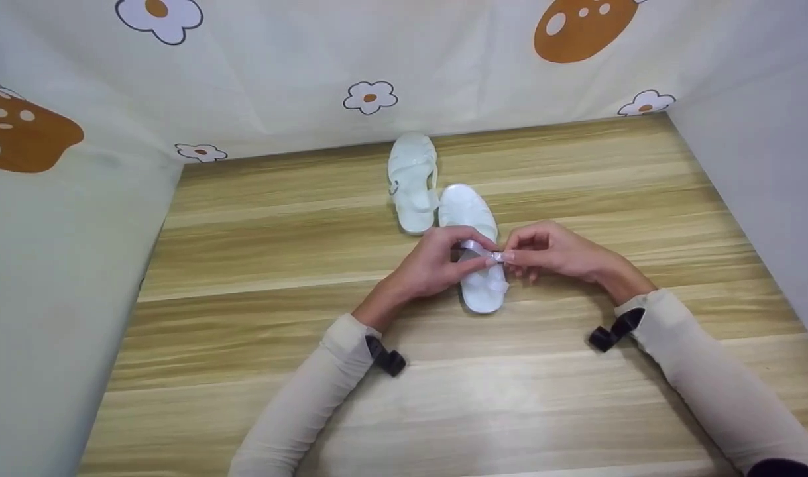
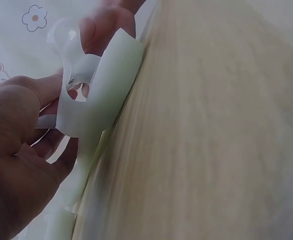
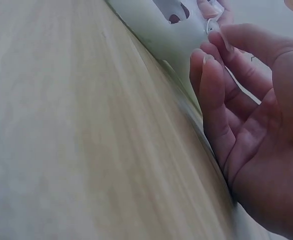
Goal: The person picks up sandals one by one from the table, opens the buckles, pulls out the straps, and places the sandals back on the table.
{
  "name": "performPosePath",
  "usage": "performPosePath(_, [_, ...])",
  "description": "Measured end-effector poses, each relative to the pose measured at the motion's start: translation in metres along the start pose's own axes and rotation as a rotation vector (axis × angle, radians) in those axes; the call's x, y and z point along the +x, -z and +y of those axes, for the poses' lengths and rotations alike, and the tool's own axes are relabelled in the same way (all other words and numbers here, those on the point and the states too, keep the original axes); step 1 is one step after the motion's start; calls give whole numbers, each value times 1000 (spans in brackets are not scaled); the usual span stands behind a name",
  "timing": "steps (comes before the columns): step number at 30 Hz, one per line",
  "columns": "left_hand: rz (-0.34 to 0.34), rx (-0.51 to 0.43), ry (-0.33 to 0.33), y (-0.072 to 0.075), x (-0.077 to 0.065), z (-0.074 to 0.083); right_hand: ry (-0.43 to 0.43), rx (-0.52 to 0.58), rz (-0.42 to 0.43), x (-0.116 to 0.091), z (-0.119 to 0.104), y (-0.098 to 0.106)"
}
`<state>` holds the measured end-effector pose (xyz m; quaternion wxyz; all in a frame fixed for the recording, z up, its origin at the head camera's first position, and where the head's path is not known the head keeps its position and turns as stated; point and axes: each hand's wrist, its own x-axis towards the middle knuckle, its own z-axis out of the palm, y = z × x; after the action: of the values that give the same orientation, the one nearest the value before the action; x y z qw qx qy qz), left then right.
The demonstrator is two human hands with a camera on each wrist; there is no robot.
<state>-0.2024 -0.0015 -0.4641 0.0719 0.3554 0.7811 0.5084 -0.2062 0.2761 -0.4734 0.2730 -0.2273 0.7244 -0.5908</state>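
Note:
Two whitish sandals lie on the wood-grain surface in the head view. The nearer sandal (image 1: 466,205) has its toe toward the back wall and its heel toward me. At its ankle strap (image 1: 472,248), my left hand (image 1: 433,262) pinches the strap beside a small buckle (image 1: 498,257). On the other side, my right hand (image 1: 563,252) pinches the strap end at the buckle, fingertips close to the left ones. In the left wrist view the sandal's heel part (image 2: 119,75) stands before the fingers. How far the strap is through the buckle is hidden by the fingertips.
The second sandal (image 1: 413,169) lies just behind and left, close to the wall, its side almost touching the first. A pale cloth wall (image 1: 297,79) with flower prints rises at the back, with more walls left and right. The wood-grain surface (image 1: 278,265) extends around the sandals.

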Motion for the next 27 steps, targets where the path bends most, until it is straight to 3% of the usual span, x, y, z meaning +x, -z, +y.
performPosePath(7, [8, -8, -9, 0, 0, 0, 0, 10, -9, 0, -1, 0])
performPosePath(13, [-6, -21, -26, 1, 1, -3, 56, 97, -70, -3, 0, 7])
performPosePath(27, [9, -29, -19, -2, 1, -2, 44, 69, -61, -2, 1, 5])
